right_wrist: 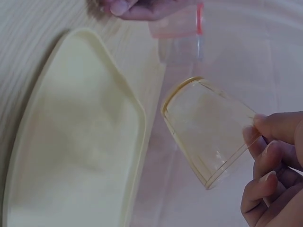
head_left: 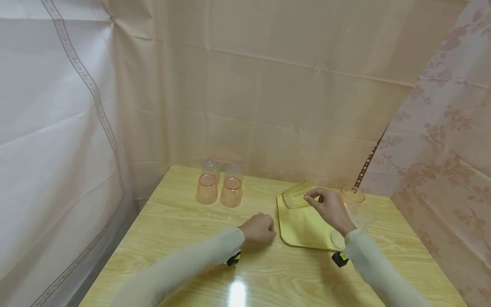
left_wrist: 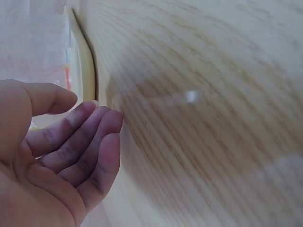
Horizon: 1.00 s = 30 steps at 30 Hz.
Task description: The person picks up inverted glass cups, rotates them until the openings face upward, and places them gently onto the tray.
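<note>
My right hand (head_left: 311, 198) pinches the rim of a clear yellow-tinted cup (head_left: 294, 197), holding it tilted on its side over the far end of the yellow tray (head_left: 303, 228). In the right wrist view the cup (right_wrist: 208, 127) hangs just beyond the tray's edge (right_wrist: 71, 132), with my fingertips (right_wrist: 265, 124) on its rim. My left hand (head_left: 260, 228) rests on the wooden table (head_left: 184, 221) just left of the tray, fingers loosely curled and holding nothing. The left wrist view shows its relaxed fingers (left_wrist: 90, 142) close to the tray rim (left_wrist: 87, 71).
Two pinkish clear cups (head_left: 219, 190) stand side by side at the table's far left, with two paler cups (head_left: 222, 167) right behind them. Another pink-rimmed cup (head_left: 353, 197) stands right of the tray. Curtains close in the table at the back and right.
</note>
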Motion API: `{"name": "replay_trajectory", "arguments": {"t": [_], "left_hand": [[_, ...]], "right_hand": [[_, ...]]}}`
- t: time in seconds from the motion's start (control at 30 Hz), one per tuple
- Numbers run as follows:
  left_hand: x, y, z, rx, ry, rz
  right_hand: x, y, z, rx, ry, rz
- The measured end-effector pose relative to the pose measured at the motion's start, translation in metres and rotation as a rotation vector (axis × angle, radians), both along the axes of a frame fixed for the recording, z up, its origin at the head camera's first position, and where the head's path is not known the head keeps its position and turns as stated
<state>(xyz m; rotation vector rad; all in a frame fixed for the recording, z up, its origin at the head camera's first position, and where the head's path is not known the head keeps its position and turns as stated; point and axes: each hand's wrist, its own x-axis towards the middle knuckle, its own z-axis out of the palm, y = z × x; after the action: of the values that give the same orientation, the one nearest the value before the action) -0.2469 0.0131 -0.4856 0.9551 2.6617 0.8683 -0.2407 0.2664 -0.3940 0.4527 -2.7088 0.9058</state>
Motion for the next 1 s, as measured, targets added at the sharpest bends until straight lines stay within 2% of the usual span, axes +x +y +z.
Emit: {"name": "replay_trajectory", "arguments": {"t": [0.5,0.73,1.0], "left_hand": [[-0.002,0.016,-0.005,-0.037,0.03,0.116],[-0.002,0.024,-0.01,-0.04,0.063,0.126],[0.0,0.031,-0.012,-0.003,0.012,0.125]], "right_hand": [[-0.01,0.016,0.005,0.079,0.007,-0.041],[-0.015,0.021,0.005,0.129,0.069,-0.041],[-0.023,0.025,0.005,0.18,0.153,-0.045]]}}
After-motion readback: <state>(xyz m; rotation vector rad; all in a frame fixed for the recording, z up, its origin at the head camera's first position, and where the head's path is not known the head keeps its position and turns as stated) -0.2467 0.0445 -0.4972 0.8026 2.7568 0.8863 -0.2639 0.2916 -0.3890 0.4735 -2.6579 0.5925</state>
